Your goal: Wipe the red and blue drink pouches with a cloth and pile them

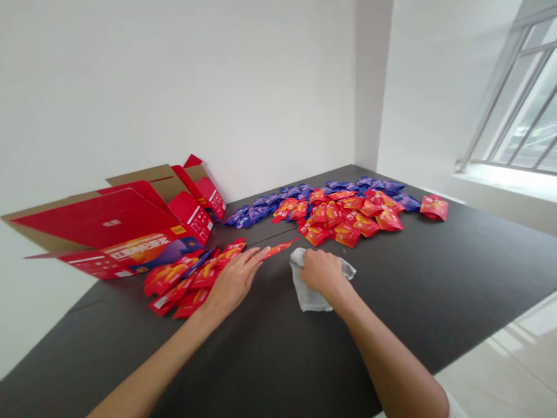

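Note:
My right hand (322,271) is closed around a light grey cloth (310,299), which lies bunched against the dark tabletop. To the left, my left hand (235,277) is stretched out with its fingers extended, resting along the right side of a near pile of red packets (191,281). A thin red packet (277,249) pokes out just beyond its fingertips. One or two purple packets (202,261) show among the red ones in this pile. The palm side of the left hand is hidden.
Open red cardboard boxes (104,217) stand at the left by the wall. Farther back lie a heap of red packets (343,217) and rows of purple packets (267,206). A single red packet (434,207) sits apart on the right of the black table (470,261).

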`<state>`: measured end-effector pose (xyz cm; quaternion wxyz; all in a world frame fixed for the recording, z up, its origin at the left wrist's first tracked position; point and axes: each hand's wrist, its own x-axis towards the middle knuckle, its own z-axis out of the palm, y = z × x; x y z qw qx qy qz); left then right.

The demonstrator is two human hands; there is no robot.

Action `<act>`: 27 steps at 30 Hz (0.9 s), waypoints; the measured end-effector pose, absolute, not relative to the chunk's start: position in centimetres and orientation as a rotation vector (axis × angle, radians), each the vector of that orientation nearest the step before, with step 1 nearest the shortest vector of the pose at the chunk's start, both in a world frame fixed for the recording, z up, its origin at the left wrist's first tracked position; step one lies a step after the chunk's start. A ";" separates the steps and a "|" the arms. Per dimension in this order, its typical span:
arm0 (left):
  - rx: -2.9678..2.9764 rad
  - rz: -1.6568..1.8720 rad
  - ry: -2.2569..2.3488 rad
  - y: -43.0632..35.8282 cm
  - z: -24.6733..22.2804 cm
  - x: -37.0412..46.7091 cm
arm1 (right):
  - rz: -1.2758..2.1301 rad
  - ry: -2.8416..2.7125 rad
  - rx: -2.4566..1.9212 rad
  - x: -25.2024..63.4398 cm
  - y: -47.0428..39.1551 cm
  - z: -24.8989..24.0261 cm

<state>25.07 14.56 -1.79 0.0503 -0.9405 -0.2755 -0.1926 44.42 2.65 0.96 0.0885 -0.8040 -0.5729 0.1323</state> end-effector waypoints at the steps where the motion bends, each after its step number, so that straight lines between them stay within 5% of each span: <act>1: -2.875 -0.530 -0.859 13.3 -2.1 23.3 | 0.338 -1.624 -2.429 44.8 2.6 1.1; 7: -3.064 -0.313 -0.966 6.0 -3.2 18.2 | 0.247 -1.766 -2.326 43.2 2.5 0.4; 19: -3.274 -0.807 -1.248 4.6 -4.7 18.1 | 0.282 -2.497 -1.476 36.0 1.4 -2.1; 27: -3.328 -0.797 -1.362 4.8 -4.5 18.2 | 0.125 -2.242 -2.023 36.3 2.3 -2.2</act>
